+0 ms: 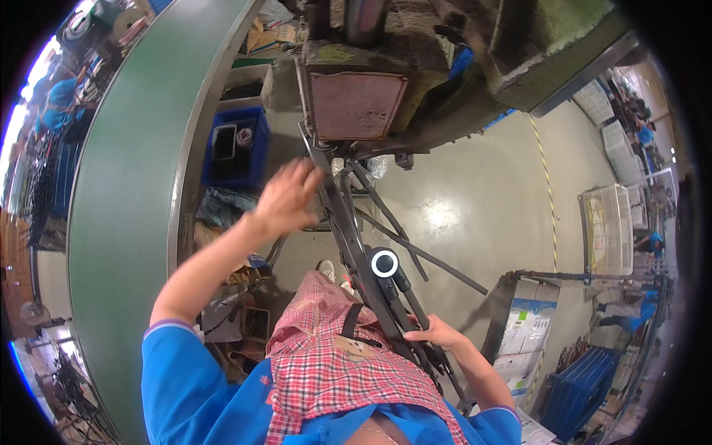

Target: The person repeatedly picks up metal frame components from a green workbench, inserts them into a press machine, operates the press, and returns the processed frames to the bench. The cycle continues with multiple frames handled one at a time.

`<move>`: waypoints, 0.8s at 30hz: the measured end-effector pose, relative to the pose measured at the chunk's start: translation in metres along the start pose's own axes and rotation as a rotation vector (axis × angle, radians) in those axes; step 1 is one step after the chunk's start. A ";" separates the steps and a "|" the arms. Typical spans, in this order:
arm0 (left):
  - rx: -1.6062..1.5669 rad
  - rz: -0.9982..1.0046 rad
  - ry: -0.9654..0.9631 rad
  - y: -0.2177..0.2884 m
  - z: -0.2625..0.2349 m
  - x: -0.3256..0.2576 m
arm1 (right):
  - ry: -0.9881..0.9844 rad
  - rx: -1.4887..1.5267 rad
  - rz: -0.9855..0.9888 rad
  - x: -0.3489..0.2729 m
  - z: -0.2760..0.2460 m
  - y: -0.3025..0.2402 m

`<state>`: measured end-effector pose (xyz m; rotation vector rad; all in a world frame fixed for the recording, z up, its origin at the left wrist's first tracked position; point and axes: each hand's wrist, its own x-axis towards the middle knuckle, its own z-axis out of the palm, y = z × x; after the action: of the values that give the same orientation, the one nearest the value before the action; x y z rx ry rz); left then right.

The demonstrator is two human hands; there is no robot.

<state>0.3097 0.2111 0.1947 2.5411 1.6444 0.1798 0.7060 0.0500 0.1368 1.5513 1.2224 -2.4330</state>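
A long black metal tube frame [343,222] slants from under the machine head [356,107] down across my lap. On it sits a round white ring with a dark centre [384,263]. My left hand [288,196] is at the frame's far end, slightly blurred, with fingers and thumb apart. Whether its fingertips touch the frame I cannot tell. Near my body, my right hand [437,333] is closed on the frame's near part, thumb on top. Thinner black legs [423,252] spread from the frame to the right, over the floor.
A green worktop [133,185] runs along the left. Below its edge stand a blue crate [259,152] and a white bin [256,85]. The heavy machine overhangs the far side. Cartons [523,326] and a blue crate stack [582,389] stand to the right; other people work farther off.
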 end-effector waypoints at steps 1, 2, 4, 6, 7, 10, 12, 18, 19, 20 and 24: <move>0.240 0.116 0.026 -0.025 0.006 0.019 | 0.002 0.017 -0.009 0.001 0.001 -0.002; 0.195 0.202 -0.109 -0.046 0.008 0.036 | 0.006 0.033 -0.017 0.000 0.003 -0.005; 0.160 0.174 -0.386 -0.048 -0.001 0.070 | 0.025 0.028 -0.043 -0.005 0.002 -0.012; 0.126 0.313 -0.346 -0.046 -0.013 0.085 | 0.037 -0.009 -0.067 -0.014 0.001 -0.017; 0.085 0.426 -0.196 -0.051 -0.015 0.089 | 0.044 -0.034 -0.033 -0.018 -0.005 -0.021; -0.117 0.392 -0.251 -0.061 -0.003 0.100 | 0.076 -0.054 0.059 -0.024 -0.021 -0.021; -0.249 0.382 -0.345 -0.073 0.017 0.112 | 0.080 -0.038 0.096 -0.019 -0.030 -0.013; -0.187 0.506 -0.082 -0.073 0.032 0.106 | 0.133 -0.062 0.148 -0.013 -0.034 -0.001; -0.181 0.522 -0.086 -0.075 0.035 0.107 | 0.144 -0.076 0.149 -0.014 -0.033 -0.002; -0.176 0.539 -0.090 -0.075 0.037 0.108 | 0.107 -0.113 0.117 -0.017 -0.033 -0.010; -0.275 0.579 0.048 -0.078 0.051 0.105 | 0.194 -0.084 0.244 -0.023 -0.033 -0.022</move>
<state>0.2899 0.3369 0.1361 2.7202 0.7798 0.4777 0.7345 0.0770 0.1611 1.8261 1.0697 -2.0970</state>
